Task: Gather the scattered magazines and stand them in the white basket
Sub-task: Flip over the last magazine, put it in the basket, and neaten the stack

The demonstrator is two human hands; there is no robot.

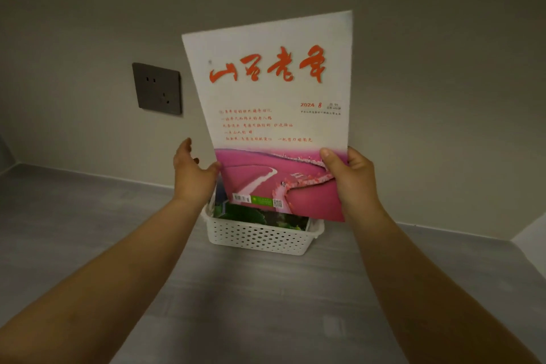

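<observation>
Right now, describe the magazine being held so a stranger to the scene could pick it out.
On the grey counter by the wall sits a white perforated basket. Just above it the right hand grips a magazine upright. Its white cover with red brush title and pink landscape sets it apart from the green-covered magazine already in the basket.

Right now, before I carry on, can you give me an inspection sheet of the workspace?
Surface: grey countertop, running back to the wall.
Job's things: white-and-pink magazine held upright above the white basket; green-covered magazines already inside it.
Clutter: nothing seen.
Grippers: right hand grips the held magazine's lower right edge, thumb on the cover; left hand open, thumb at its left edge.
Cables: nothing seen.
Surroundings: plain wall with a dark wall socket left of the held magazine.
</observation>
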